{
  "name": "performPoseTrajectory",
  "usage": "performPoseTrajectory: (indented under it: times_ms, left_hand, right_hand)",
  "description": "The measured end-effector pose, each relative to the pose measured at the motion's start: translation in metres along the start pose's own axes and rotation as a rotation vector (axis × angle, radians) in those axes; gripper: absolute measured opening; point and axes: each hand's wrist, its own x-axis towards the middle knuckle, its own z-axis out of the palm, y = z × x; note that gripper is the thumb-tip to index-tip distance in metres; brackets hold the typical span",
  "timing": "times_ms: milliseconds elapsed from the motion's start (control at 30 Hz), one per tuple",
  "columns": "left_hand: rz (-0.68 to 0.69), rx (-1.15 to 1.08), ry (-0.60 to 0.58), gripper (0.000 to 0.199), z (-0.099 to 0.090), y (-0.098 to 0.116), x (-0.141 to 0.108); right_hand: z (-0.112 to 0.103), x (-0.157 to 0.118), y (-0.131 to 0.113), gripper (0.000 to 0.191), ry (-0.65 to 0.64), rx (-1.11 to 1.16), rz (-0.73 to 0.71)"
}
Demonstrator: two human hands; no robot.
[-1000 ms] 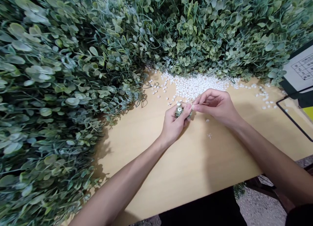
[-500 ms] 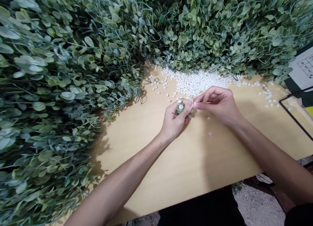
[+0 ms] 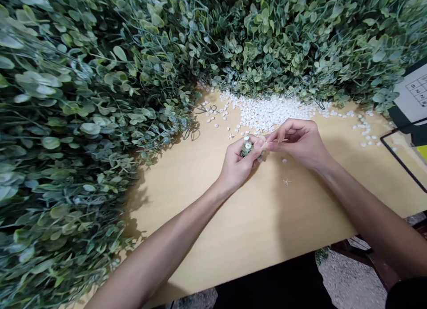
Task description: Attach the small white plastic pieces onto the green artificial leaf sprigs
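My left hand (image 3: 236, 166) is closed around a small bunch of artificial green leaves (image 3: 247, 148) with round white pieces on it. The thumb presses at the bunch's right end. Touching there, the fingertips of my right hand (image 3: 303, 142) are pinched together; whatever lies between them is tiny, pale and mostly hidden. Just behind both hands spreads a heap of small round white pieces (image 3: 273, 111). A single white piece (image 3: 284, 160) and a thin white star-shaped piece (image 3: 287, 182) lie on the table below my right hand.
Dense artificial foliage (image 3: 83, 99) borders the wooden table (image 3: 200, 220) at the left and back. Another star-shaped piece (image 3: 231, 136) lies left of the heap. At right are a printed sheet (image 3: 416, 88) and a black wire frame (image 3: 402, 160).
Both hands stay nearly in place, joined at the fingertips. The leafy bunch has shifted very slightly to the right with my left hand.
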Motion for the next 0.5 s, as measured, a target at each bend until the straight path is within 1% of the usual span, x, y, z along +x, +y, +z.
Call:
performPoseTrajectory:
  times_ms: [100,200,367,500]
  left_hand:
    - [-0.01,-0.024,-0.023,0.042,-0.001,-0.0006,0.0003]
    - [-0.039,-0.054,-0.054,0.042,-0.0021,0.0002,0.0008]
    - [-0.085,-0.047,-0.075,0.044,-0.0022,0.0044,0.0009]
    - [-0.104,-0.05,-0.099,0.047,-0.0014,0.0048,0.0009]
  right_hand:
    - [-0.0003,-0.0003,-0.0008,0.039,-0.024,0.006,-0.007]
    - [-0.0014,-0.0014,-0.002,0.039,-0.03,-0.022,0.015]
    - [-0.0047,-0.0021,-0.0054,0.035,-0.068,-0.065,0.01]
    - [-0.0059,-0.0006,-0.0048,0.031,-0.104,-0.024,-0.007]
